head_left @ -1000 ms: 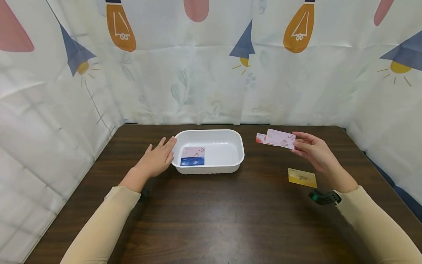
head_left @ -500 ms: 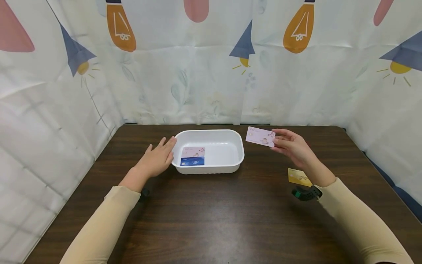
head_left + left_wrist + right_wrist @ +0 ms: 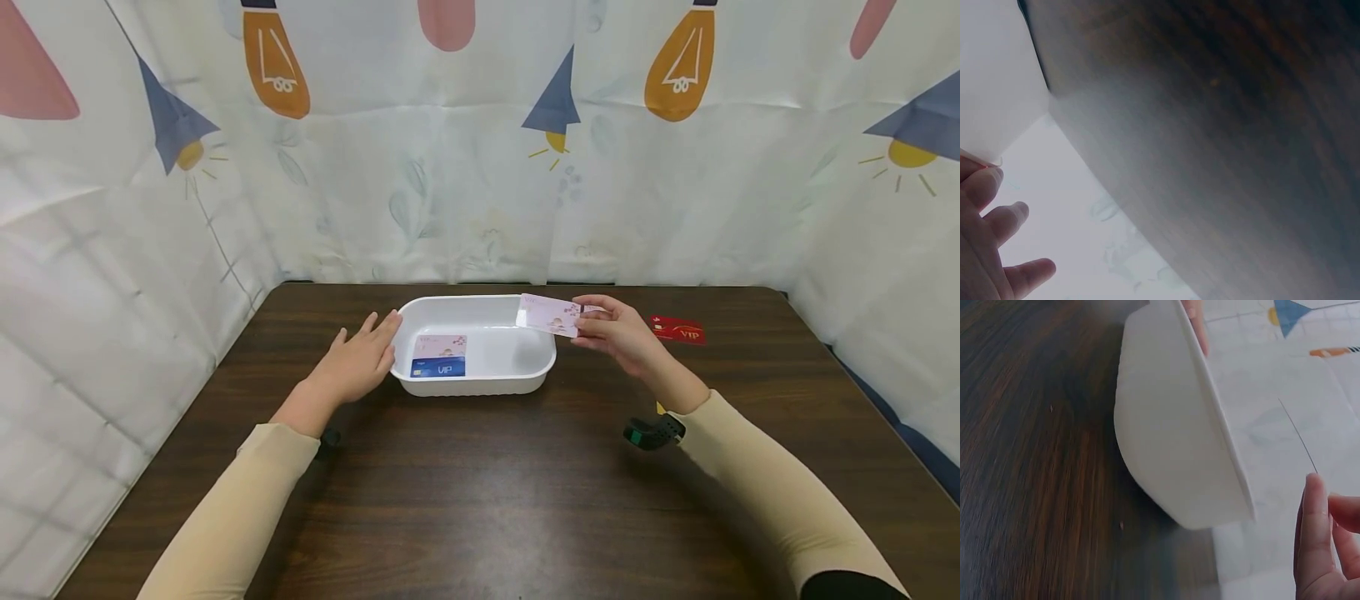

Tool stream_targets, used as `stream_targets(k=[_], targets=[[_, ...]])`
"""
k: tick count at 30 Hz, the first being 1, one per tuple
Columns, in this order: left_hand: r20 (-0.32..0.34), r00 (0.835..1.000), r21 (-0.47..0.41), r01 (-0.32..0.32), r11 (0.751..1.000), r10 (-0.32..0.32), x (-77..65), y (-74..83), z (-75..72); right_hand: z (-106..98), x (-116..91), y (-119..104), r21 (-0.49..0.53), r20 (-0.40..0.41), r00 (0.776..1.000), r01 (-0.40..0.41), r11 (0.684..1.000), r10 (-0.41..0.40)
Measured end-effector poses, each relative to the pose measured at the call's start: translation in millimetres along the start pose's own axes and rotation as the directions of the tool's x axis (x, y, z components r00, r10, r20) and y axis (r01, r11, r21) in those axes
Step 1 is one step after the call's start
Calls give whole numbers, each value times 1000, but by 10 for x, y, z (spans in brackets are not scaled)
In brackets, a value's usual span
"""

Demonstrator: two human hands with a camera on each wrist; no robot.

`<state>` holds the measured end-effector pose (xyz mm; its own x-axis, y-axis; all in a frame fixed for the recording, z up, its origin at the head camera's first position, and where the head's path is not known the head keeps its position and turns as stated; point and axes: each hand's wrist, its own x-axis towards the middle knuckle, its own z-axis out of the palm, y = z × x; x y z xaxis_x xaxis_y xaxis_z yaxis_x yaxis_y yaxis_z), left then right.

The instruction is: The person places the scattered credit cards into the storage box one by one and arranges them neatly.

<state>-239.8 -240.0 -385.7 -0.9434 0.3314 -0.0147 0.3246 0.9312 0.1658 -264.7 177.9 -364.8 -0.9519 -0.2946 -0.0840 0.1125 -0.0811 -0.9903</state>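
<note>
White tray (image 3: 468, 387): left hand (image 3: 358, 360) blocks left end at rim; right hand (image 3: 615, 333) with pink card (image 3: 549, 316) blocks right end. Free approach from above over tray's middle, also from front across tabletop (image 3: 480, 483) between sleeves (image 3: 232, 517); tray's front wall in way. Curtain (image 3: 480, 192) bars back.

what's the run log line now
left hand touches white tray | right hand pinches pink card at tray's right end | red card on table
</note>
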Motion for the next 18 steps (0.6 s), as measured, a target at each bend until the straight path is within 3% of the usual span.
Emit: stream_targets(k=[8, 18], targets=[[-4, 1000, -6, -3, 1000, 3, -7, 7, -6, 241, 143, 41, 39, 24, 1000, -17, 999, 16], [-5, 1000, -5, 0, 1000, 0, -11, 11, -10, 464, 337, 37, 47, -12, 997, -80, 996, 80]])
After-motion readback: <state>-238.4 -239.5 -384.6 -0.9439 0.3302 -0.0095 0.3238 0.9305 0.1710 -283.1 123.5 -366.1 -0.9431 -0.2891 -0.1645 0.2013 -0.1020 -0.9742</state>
